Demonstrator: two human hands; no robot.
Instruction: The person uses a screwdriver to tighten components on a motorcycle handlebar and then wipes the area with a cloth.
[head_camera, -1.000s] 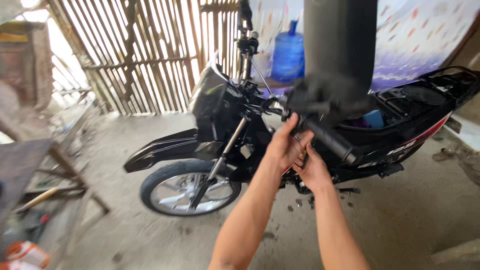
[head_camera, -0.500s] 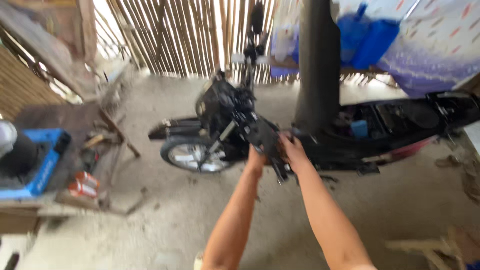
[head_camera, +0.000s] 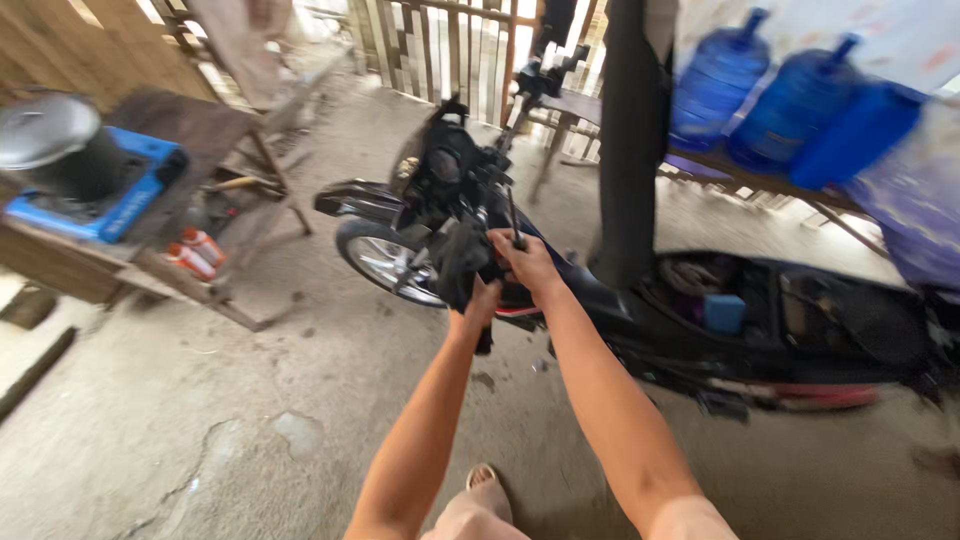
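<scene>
Head view: both hands out front at black motorbike (head_camera: 640, 310), mid-frame. R hand (head_camera: 525, 262) clamped on thin dark rod (head_camera: 512, 215), axis near upright. L hand (head_camera: 480, 305) just below-left, fingers curled round black panel (head_camera: 460, 265). R nearer rod.

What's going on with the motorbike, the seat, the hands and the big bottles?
motorbike: standing upright, body panels off
seat: lifted up, compartment open
left hand: gripping a black panel
right hand: closed on the same panel
blue water bottles: lying tilted on a bench
</scene>
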